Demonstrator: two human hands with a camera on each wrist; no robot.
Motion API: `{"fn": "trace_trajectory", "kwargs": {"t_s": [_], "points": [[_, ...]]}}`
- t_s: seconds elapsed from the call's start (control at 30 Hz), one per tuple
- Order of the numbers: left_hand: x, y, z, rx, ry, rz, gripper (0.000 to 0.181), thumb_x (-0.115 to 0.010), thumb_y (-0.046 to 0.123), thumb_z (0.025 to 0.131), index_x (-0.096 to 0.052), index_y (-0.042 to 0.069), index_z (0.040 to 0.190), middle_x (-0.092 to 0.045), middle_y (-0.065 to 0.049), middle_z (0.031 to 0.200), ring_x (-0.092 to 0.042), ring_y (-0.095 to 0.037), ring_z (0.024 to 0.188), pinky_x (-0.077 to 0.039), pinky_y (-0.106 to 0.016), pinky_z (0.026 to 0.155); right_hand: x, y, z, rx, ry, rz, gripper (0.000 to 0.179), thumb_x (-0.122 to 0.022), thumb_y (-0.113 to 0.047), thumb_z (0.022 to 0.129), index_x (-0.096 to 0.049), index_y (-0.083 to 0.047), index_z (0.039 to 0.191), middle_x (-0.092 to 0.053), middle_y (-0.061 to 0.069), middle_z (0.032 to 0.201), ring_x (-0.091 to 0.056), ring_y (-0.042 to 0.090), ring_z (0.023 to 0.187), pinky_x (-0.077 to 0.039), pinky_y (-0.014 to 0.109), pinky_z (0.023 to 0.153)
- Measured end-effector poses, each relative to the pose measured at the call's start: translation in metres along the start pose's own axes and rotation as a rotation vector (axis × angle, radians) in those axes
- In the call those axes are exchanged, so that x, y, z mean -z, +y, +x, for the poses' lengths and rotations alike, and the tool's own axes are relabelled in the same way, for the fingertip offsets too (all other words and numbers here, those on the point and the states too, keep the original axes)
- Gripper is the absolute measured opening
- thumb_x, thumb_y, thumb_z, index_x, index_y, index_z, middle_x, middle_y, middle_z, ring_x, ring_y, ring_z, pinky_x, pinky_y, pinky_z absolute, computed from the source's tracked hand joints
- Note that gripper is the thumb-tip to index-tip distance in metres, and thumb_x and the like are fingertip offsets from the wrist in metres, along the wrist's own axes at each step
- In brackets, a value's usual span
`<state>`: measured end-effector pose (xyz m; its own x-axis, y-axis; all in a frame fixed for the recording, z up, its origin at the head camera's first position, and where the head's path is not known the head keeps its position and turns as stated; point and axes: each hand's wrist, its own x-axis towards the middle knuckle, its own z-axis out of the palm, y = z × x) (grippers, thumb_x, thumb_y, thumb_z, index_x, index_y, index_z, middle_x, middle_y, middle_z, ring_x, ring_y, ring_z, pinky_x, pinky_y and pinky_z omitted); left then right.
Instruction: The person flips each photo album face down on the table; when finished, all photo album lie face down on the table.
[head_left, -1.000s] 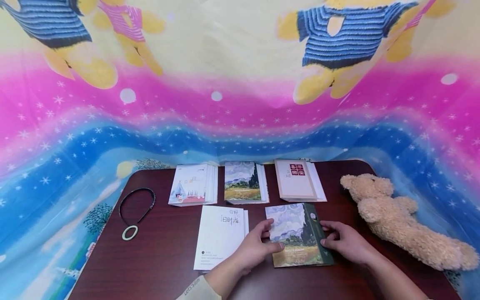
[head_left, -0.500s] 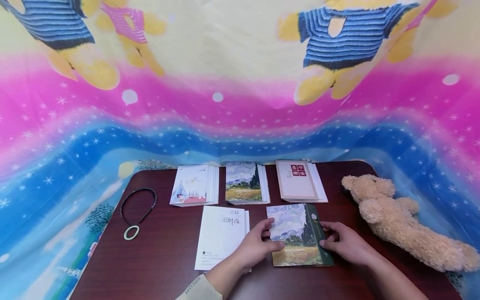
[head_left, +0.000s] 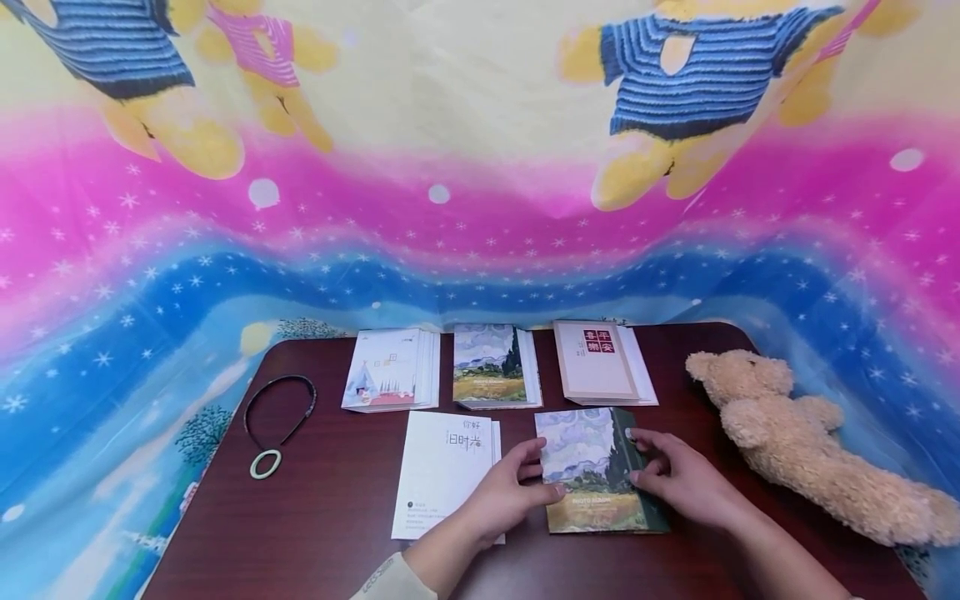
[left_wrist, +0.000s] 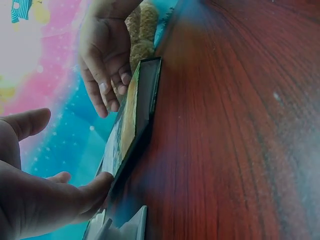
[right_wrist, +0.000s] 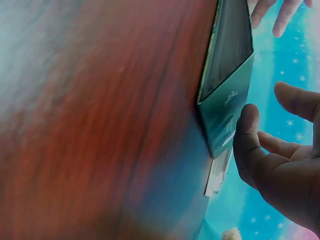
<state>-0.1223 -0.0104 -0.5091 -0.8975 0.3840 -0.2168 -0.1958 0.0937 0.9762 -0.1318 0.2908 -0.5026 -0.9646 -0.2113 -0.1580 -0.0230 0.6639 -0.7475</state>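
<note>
"Green edge facing right, the painted-landscape photo album [head_left: 588, 475] lies on the dark wood-grain table [head_left: 315, 533], just beside the white-covered booklet [head_left: 435, 475]! And the hands?"

"Left hand [head_left: 505, 492], loose-fingered, one fingertip at the album's left edge. Right hand [head_left: 684, 481], relaxed too, fingers gently bent along that green edge."

"And the plush bear [head_left: 810, 450]?"

"Sprawled at the table's right side!"

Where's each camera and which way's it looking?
Head: on the head, facing forward and down at the green-edged box; left hand and right hand show.
Left wrist: on that wrist, facing across the table; both hands show.
Right wrist: on that wrist, facing the box; right hand and left fingers show.
Both wrist views share the box.
</note>
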Motion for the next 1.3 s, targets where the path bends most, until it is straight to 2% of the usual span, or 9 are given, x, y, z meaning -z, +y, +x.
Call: {"fn": "trace_trajectory", "kwargs": {"t_s": [0.23,0.5,0.8,1.0,1.3], "points": [[0.007,0.001,-0.005,-0.020,0.014,0.007,0.077,-0.081,0.016,0.086,-0.047,0.008,0.154,-0.049,-0.018,0.151,-0.049,-0.039,0.137,-0.043,-0.055,0.109,-0.006,-0.015,0.004,0.030,0.026,0.052,0.068,-0.081,-0.018,0.091,-0.050,0.003,0.148,-0.062,0.021,0.132,-0.065,0.014,0.088,-0.052,0.027,0.069],[0.018,0.001,-0.011,-0.044,0.016,-0.003,0.077,-0.079,0.018,0.088,-0.044,0.005,0.155,-0.045,-0.019,0.157,-0.046,-0.041,0.141,-0.045,-0.052,0.110,-0.019,-0.033,0.013,0.037,-0.008,0.087,0.067,-0.079,-0.016,0.091,-0.051,0.001,0.148,-0.063,0.017,0.128,-0.064,0.016,0.088,-0.051,0.027,0.067],[0.032,0.001,-0.018,-0.053,0.060,0.030,0.076,-0.081,0.020,0.088,-0.046,0.009,0.155,-0.044,-0.023,0.155,-0.047,-0.043,0.140,-0.049,-0.052,0.106,-0.035,-0.050,0.022,0.069,-0.024,0.093,0.064,-0.079,-0.015,0.089,-0.054,-0.001,0.146,-0.063,0.016,0.125,-0.062,0.015,0.083,-0.050,0.028,0.063],[0.041,0.000,-0.021,-0.068,0.064,0.023,0.074,-0.080,0.020,0.089,-0.046,0.011,0.154,-0.039,-0.023,0.159,-0.046,-0.043,0.141,-0.050,-0.051,0.105,-0.045,-0.057,0.026,0.090,-0.057,0.114,0.065,-0.080,-0.018,0.090,-0.053,-0.001,0.147,-0.063,0.016,0.126,-0.065,0.016,0.087,-0.052,0.028,0.066],[0.054,0.000,-0.028,-0.061,0.086,-0.002,0.076,-0.079,0.021,0.091,-0.043,0.010,0.156,-0.043,-0.023,0.158,-0.045,-0.042,0.143,-0.049,-0.051,0.106,-0.067,-0.073,0.031,0.138,-0.080,0.124,0.064,-0.081,-0.017,0.088,-0.055,-0.001,0.145,-0.063,0.016,0.126,-0.065,0.015,0.087,-0.052,0.027,0.069]]}}
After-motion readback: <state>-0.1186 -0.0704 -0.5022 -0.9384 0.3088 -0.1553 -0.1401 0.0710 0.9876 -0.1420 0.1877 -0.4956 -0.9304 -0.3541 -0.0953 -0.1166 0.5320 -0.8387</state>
